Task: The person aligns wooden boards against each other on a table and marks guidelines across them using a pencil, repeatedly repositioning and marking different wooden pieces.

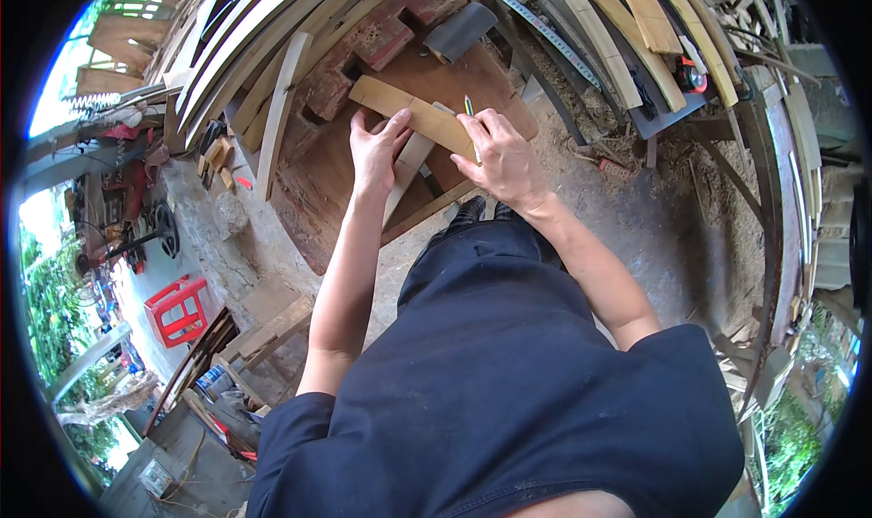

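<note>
A short, flat light-wood board [416, 116] lies slantwise in front of me, a few thin dark lines across its face. My left hand [374, 150] grips its lower edge near the middle, thumb on top. At the board's right end is my right hand [504, 159], closed around a pencil [469, 107] whose one end sticks up past the fingers. The right thumb presses against the board. Under the board a second pale wood strip [411, 168] runs crosswise. Both rest over a brown wooden worktop [313, 187].
Long wood strips [263, 37] are stacked at the far left. More planks [595, 37], a measuring tape [545, 28] and a red-and-black tool [692, 78] lie at the far right. A red plastic stool [177, 311] stands left. Sawdust covers the floor [636, 209] on the right.
</note>
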A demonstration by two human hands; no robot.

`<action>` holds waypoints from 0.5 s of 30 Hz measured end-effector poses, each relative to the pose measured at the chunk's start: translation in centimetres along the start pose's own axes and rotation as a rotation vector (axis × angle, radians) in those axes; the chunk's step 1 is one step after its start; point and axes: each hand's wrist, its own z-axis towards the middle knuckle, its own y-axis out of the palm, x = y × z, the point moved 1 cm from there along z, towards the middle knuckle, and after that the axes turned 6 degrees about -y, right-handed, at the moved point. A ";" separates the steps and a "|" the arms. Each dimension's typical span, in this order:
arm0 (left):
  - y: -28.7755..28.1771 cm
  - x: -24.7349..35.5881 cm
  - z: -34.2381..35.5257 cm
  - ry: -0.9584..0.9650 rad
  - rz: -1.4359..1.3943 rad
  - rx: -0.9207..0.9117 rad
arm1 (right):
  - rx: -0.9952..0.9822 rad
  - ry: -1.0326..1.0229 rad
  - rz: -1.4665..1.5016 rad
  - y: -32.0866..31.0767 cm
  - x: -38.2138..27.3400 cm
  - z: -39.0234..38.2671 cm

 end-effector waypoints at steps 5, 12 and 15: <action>0.1 -0.1 0.4 -0.001 0.023 0.028 | 0.056 -0.091 0.012 -0.6 0.5 0.6; -0.3 -0.1 0.3 -0.041 0.025 0.035 | 0.154 -0.049 0.244 -2.1 0.8 1.0; -0.2 -0.1 0.2 -0.044 0.024 0.051 | 0.119 0.067 0.390 -2.7 1.2 1.2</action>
